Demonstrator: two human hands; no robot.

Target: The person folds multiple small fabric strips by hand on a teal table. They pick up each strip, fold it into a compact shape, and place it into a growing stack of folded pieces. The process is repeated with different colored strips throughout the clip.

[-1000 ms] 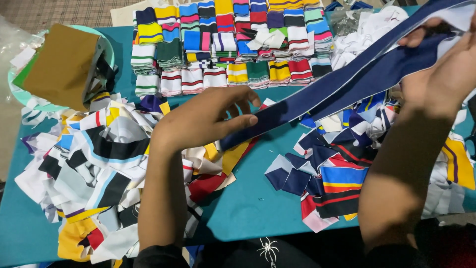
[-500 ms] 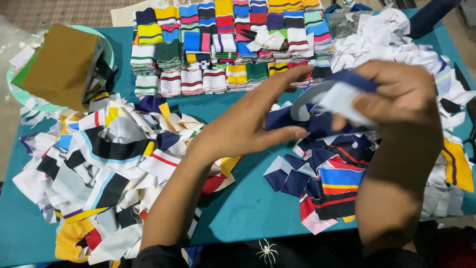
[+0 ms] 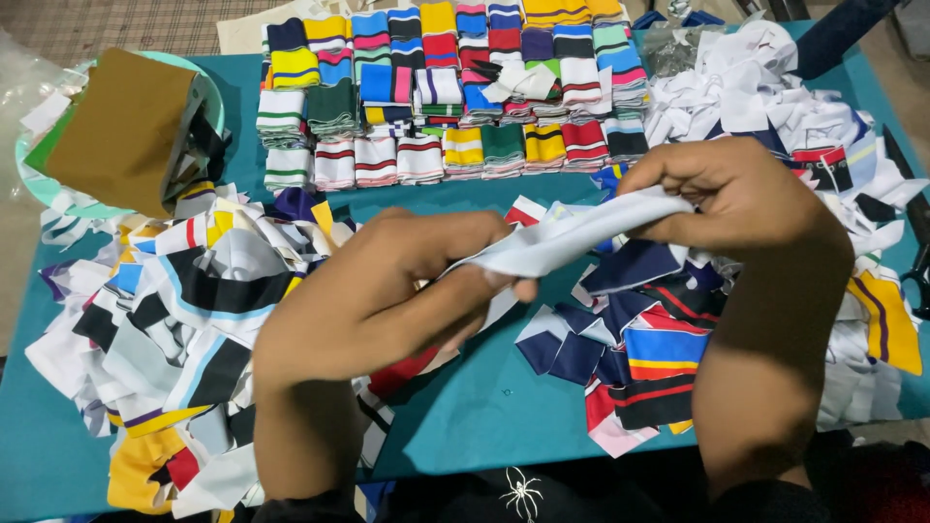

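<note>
Both hands hold one white knitted fabric strip (image 3: pixel 567 237) stretched between them above the teal table (image 3: pixel 484 416). My left hand (image 3: pixel 387 291) pinches its lower left end between thumb and fingers. My right hand (image 3: pixel 736 199) grips the upper right end. A loose heap of striped knit pieces (image 3: pixel 184 320) lies under and left of my left hand. Navy, red and blue pieces (image 3: pixel 630 349) lie below the strip, between my two forearms.
Rows of folded striped knit bands (image 3: pixel 446 87) are stacked along the far side. A brown cardboard piece (image 3: pixel 121 126) rests on a pale green basin (image 3: pixel 29 165) at far left. White and mixed scraps (image 3: pixel 775 87) pile at the right, with dark scissors (image 3: pixel 915 252) at the right edge.
The long navy strip held a second ago is gone from my hands. My hands came together, took a white piece, and now draw it out between them.
</note>
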